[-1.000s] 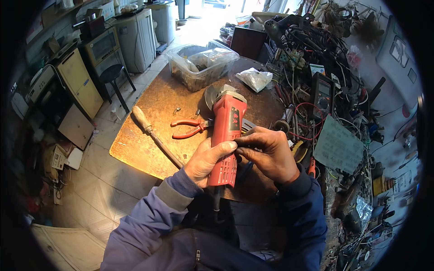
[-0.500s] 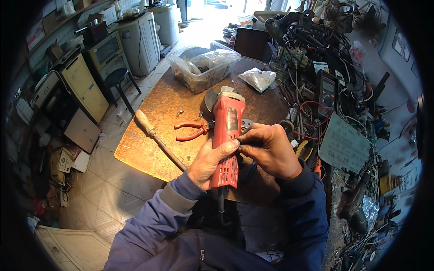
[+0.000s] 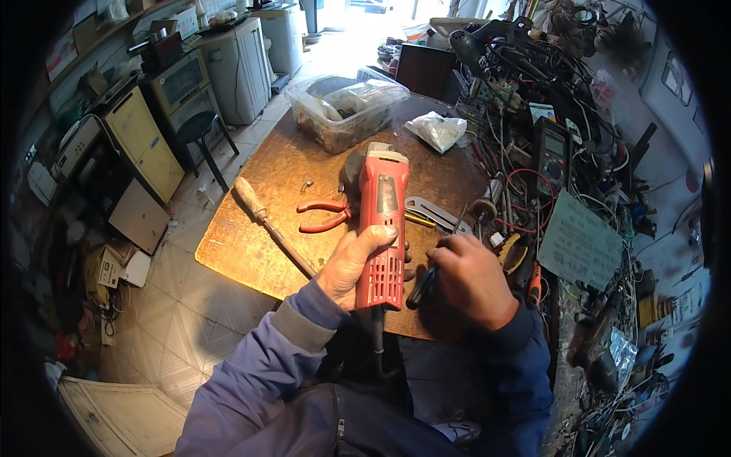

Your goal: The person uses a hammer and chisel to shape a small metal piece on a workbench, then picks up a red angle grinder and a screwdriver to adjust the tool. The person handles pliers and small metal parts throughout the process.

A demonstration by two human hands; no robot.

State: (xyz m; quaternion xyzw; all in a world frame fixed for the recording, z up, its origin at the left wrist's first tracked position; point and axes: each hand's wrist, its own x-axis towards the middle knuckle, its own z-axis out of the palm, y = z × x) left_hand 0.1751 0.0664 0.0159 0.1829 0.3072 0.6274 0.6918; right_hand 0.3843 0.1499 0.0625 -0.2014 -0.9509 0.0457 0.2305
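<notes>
My left hand (image 3: 354, 266) is wrapped round the body of a red angle grinder (image 3: 383, 202), its thumb on the near part of the housing. The grinder's head points away from me and its cord leaves the near end. To its right, my right hand (image 3: 476, 278) is closed over a screwdriver (image 3: 423, 287) at the table; the dark handle shows below the fingers and a thin shaft above them. Red-handled pliers (image 3: 324, 215) lie left of the grinder, their jaws hidden behind it. A flat grey slotted spanner (image 3: 438, 213) lies beyond my right hand.
On the wooden table (image 3: 251, 221) are a wooden-handled rod (image 3: 263, 217), a clear plastic tub (image 3: 346, 126) and a white plastic bag (image 3: 438, 132). Cables, a multimeter (image 3: 552, 152) and a green sheet (image 3: 581, 240) crowd the right side. A black stool (image 3: 198, 128) stands left.
My right hand has left the grinder's side, moved right and down, and closed over the screwdriver. My left hand still holds the grinder, nearly in place.
</notes>
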